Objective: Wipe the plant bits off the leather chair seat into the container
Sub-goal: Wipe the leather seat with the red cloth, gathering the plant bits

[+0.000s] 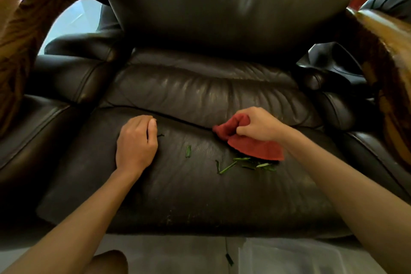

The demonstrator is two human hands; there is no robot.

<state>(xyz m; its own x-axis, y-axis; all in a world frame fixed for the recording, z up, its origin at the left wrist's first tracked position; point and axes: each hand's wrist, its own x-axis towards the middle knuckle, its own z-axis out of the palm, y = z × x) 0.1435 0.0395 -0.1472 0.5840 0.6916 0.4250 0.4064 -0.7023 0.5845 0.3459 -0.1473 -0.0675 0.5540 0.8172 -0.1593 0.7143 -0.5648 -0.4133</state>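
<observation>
A dark brown leather chair seat fills the middle of the view. Several green plant bits lie scattered on its right half, and one single bit lies near the centre. My right hand is shut on a bunched red cloth, which rests on the seat just behind the pile of bits. My left hand lies on the seat's left half with its fingers curled, next to a small dark bit. A clear plastic container stands on the floor below the seat's front edge, at the right.
Padded leather armrests flank the seat, with wooden arm frames at both sides. The tall backrest rises behind. One green bit lies on the pale floor beside the container. A knee shows at the bottom left.
</observation>
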